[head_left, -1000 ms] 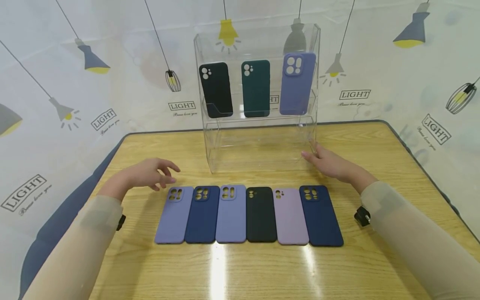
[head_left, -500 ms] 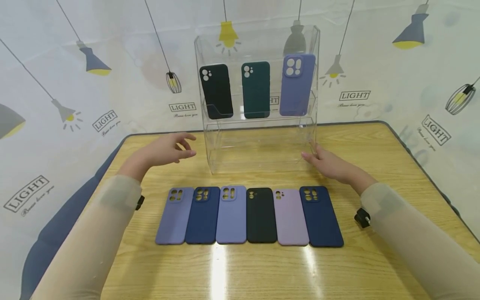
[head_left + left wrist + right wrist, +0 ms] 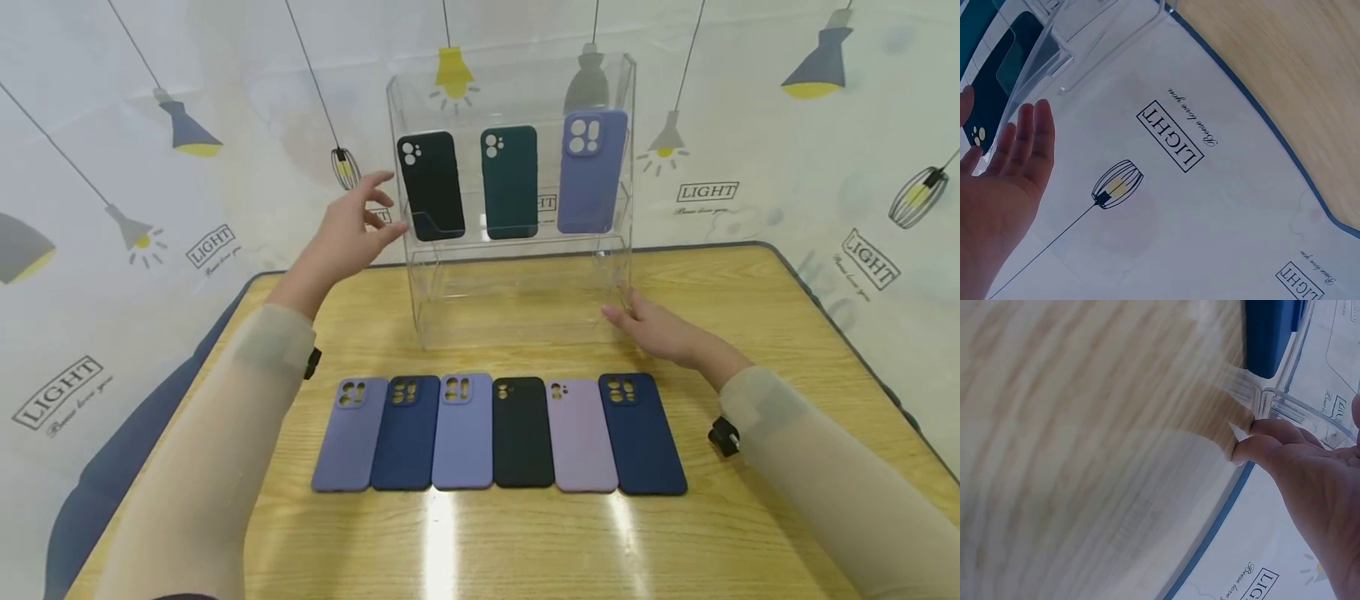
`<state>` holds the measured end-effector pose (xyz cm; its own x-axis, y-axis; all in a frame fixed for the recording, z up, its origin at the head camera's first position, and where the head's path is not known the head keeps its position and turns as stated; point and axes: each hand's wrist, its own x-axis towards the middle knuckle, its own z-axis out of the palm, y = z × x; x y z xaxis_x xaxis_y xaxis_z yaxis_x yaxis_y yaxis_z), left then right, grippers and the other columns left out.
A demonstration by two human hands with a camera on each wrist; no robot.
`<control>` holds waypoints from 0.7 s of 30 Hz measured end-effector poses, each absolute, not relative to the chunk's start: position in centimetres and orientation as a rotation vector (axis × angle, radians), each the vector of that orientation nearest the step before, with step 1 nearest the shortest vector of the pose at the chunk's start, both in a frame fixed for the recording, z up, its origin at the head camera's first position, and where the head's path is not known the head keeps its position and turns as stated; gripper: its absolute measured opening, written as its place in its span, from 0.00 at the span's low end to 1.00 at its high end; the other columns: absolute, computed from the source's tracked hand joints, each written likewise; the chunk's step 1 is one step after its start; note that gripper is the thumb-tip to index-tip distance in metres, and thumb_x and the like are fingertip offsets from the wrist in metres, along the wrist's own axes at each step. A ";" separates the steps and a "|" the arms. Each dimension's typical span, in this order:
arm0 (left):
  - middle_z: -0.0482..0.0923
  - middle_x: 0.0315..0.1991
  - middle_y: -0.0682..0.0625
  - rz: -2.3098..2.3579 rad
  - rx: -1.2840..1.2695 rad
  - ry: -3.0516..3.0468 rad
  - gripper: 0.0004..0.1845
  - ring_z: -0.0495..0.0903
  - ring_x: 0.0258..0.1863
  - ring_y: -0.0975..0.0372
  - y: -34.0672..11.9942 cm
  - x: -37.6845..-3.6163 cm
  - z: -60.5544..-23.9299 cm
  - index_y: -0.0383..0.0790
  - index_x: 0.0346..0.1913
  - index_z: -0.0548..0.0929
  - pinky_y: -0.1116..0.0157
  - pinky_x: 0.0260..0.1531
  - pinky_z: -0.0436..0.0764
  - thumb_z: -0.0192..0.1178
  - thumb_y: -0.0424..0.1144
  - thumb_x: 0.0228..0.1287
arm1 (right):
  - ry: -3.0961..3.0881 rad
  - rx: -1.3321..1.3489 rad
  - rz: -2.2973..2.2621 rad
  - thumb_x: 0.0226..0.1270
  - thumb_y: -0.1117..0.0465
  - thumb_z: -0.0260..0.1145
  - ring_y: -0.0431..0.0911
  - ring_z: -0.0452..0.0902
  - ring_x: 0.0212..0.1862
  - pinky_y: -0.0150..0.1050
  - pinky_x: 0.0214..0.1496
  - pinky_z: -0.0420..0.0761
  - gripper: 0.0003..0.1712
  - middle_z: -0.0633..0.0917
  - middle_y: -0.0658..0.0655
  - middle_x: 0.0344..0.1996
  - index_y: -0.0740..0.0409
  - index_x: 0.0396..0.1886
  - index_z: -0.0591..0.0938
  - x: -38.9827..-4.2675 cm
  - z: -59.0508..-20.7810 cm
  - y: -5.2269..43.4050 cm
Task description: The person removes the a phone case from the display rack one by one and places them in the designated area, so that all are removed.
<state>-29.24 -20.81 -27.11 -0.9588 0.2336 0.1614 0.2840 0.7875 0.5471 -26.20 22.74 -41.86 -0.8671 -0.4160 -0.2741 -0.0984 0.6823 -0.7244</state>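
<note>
A clear acrylic display stand [image 3: 517, 312] rises at the back of the table. In its upper tier lean three phone cases: a black one [image 3: 435, 187], a dark green one [image 3: 510, 183] and a purple one [image 3: 592, 175]. Beside the stand's left edge my left hand [image 3: 348, 229] is raised with loosely bent fingers, nothing between them. Its thumb tip comes close to the edge by the black case; whether they touch I cannot tell. My right hand [image 3: 660, 329] grips the stand's lower right side, its fingertips on the clear edge in the right wrist view.
Several phone cases lie flat in a row before the stand, from a purple case [image 3: 348, 437] at the left to a navy case [image 3: 645, 437] at the right. A lamp-printed cloth [image 3: 262, 100] hangs behind the wooden table [image 3: 540, 542].
My left hand has moved up and to the right, from above the row of cases to the stand's upper left edge. The right hand stays on the stand.
</note>
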 end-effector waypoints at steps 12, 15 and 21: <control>0.53 0.71 0.46 -0.684 -0.328 -2.852 0.39 0.67 0.53 0.53 -17.6 -31.8 -23.9 0.63 0.78 0.47 0.55 0.56 0.73 0.54 0.53 0.71 | 2.503 -0.430 -0.980 0.71 0.27 0.35 0.66 0.38 0.78 0.66 0.76 0.46 0.51 0.38 0.66 0.78 0.47 0.77 0.26 -26.3 -42.0 22.9; 0.52 0.71 0.48 -0.636 -0.338 -2.858 0.38 0.65 0.61 0.53 -17.5 -32.0 -23.8 0.60 0.78 0.50 0.54 0.64 0.70 0.56 0.52 0.71 | 2.509 -0.442 -0.965 0.71 0.27 0.34 0.66 0.35 0.78 0.66 0.77 0.43 0.50 0.38 0.67 0.78 0.47 0.77 0.25 -26.4 -42.1 22.9; 0.56 0.71 0.49 -0.606 -0.402 -2.794 0.36 0.68 0.62 0.53 -17.5 -31.7 -23.9 0.57 0.76 0.56 0.57 0.62 0.74 0.59 0.44 0.70 | 2.518 -0.449 -0.938 0.71 0.27 0.33 0.66 0.35 0.78 0.66 0.77 0.42 0.50 0.39 0.67 0.78 0.47 0.77 0.25 -26.4 -42.0 23.1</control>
<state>-31.70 -17.51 -23.95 -0.9297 0.2127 0.3008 0.3181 0.8751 0.3646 -26.39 23.12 -42.01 -0.8624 -0.4308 -0.2658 -0.1518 0.7211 -0.6760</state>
